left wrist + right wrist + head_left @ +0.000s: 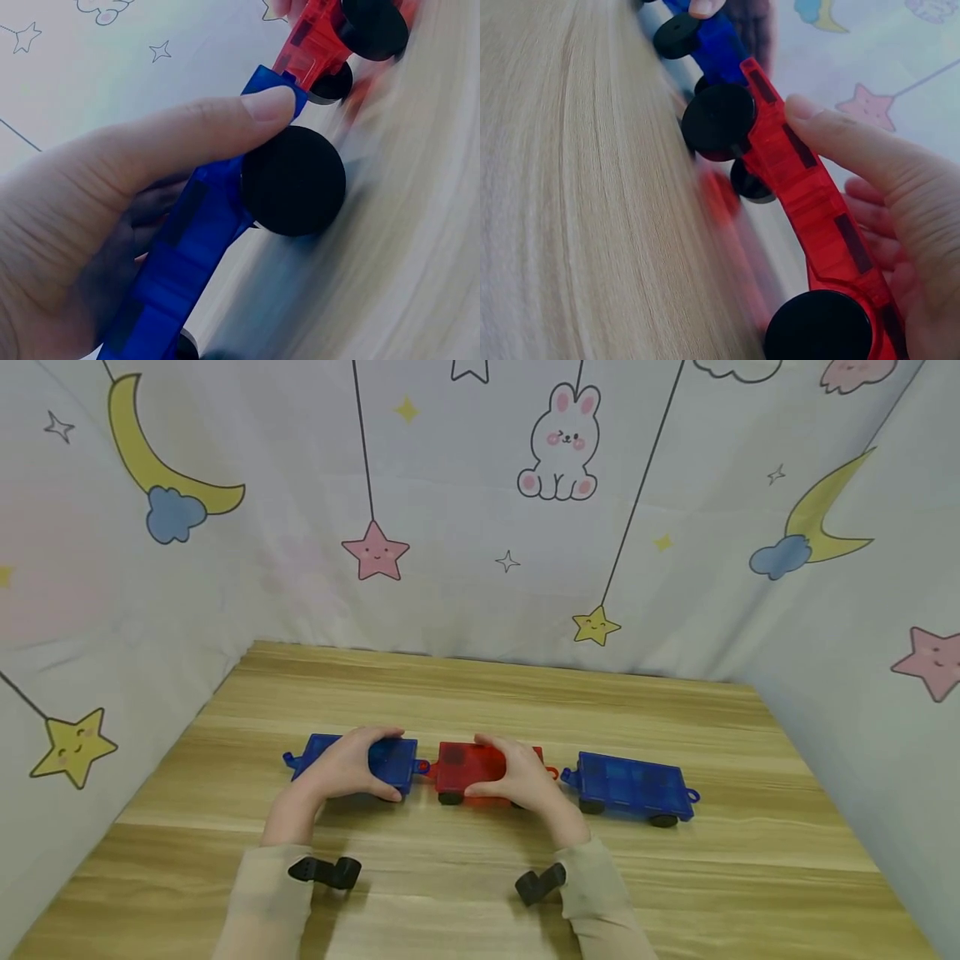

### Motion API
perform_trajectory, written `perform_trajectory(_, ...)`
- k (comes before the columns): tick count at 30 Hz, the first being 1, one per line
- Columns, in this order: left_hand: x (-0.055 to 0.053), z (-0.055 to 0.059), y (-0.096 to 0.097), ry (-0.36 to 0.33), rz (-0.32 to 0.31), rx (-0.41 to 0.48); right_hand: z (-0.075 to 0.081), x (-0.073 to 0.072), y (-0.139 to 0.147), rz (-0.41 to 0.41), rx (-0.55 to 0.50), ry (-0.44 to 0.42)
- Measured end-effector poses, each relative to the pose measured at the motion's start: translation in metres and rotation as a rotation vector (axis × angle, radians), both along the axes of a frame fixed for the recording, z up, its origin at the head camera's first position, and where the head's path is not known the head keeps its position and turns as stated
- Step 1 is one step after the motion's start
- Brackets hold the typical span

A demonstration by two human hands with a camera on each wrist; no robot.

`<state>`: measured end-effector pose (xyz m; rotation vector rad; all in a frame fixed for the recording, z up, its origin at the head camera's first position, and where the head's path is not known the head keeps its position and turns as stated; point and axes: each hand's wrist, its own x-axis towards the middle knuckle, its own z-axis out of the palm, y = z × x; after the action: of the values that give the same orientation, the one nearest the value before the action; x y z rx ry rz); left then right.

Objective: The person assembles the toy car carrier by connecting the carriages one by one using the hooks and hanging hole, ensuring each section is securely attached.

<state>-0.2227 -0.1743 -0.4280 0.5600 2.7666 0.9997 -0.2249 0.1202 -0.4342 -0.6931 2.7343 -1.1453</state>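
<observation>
My left hand [345,766] grips a translucent blue toy train car [395,762] across its width, thumb on the near side. The thumb presses its side above a black wheel [294,181] in the left wrist view. Beside it, my right hand [520,775] holds a translucent red toy train car [465,762] the same way, and its thumb lies along the side of the red car in the right wrist view. The two cars meet end to end at their couplings [424,767]. Right of the red car stands a second blue car [633,783], its hook close to the red ring [552,772].
The cars are in a row on a wood-grain tabletop [450,877]. A pale cloth printed with moons, stars and a rabbit [566,443] rises behind and along both sides. Each sleeve carries a small black wrist camera [326,872].
</observation>
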Motion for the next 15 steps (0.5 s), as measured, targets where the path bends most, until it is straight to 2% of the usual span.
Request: perform_trajectory(15,-0.0014,-0.0001,0.0034,0.025,-0.013,-0.039,0.0046,0.0011,-0.0002,0.018,0.044,0.03)
